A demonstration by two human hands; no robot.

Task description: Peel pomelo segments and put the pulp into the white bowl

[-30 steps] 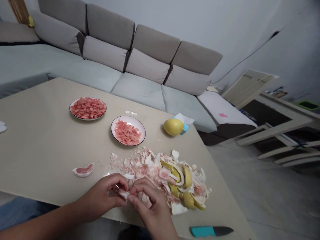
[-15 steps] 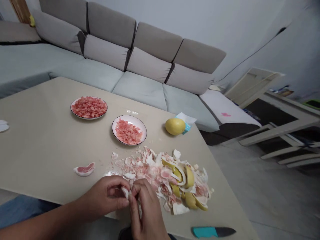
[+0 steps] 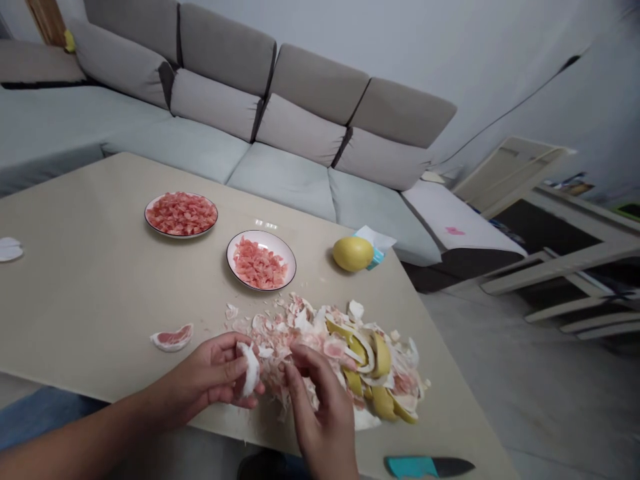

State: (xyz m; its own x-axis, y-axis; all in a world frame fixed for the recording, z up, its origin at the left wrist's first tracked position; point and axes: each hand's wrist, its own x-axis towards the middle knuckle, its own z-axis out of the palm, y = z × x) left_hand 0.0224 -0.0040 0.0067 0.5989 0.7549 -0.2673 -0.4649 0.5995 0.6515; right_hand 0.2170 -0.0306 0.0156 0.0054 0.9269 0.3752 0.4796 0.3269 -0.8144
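Observation:
My left hand (image 3: 213, 373) is closed around a pomelo segment (image 3: 249, 370), its white membrane facing the right hand. To the right of it, over the heap of peelings, my right hand (image 3: 323, 400) has thumb and forefinger tips drawn together; whatever is between them is too small to make out. The heap of torn membrane and yellow rind (image 3: 383, 357) lies under and beyond both hands. Left of the hands rests another pomelo segment (image 3: 173, 338) showing pink flesh. Peeled pink pulp lies on a near plate (image 3: 287, 252) and on a fuller far plate (image 3: 215, 223).
A whole yellow pomelo (image 3: 353, 254) stands by a tissue pack (image 3: 377, 245) at the table's far right. A knife (image 3: 429, 466) with a teal handle lies near the front right edge. White pieces (image 3: 10, 249) sit at the far left. A sofa (image 3: 280, 177) runs behind the table.
My hands have moved apart. The right hand has shifted right, away from the pomelo segment, which stays in my left hand and now shows more of its white side.

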